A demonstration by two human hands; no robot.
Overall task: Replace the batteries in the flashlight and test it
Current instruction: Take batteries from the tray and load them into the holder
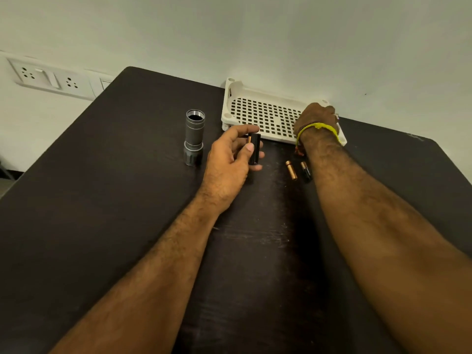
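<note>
Head view. Dark wooden table [102, 226] against a pale wall; white switch-and-socket plate [48, 77] at upper left. Grey metal flashlight body [194, 137] stands lens-down left of centre, open threaded end up. Left hand [229, 159] at centre pinches a black battery holder [254, 148], copper cell visible in it. Two loose copper-and-black batteries [298, 170] lie just right of it. Right hand [316, 117] reaches into the white perforated plastic tray [255, 111] at upper centre; fingers hidden, grip cannot be told. Yellow thread band [319, 129] on that wrist.

The right hand's [315, 116] fingers were hidden inside the white basket [258, 113]; nothing held could be seen.
</note>
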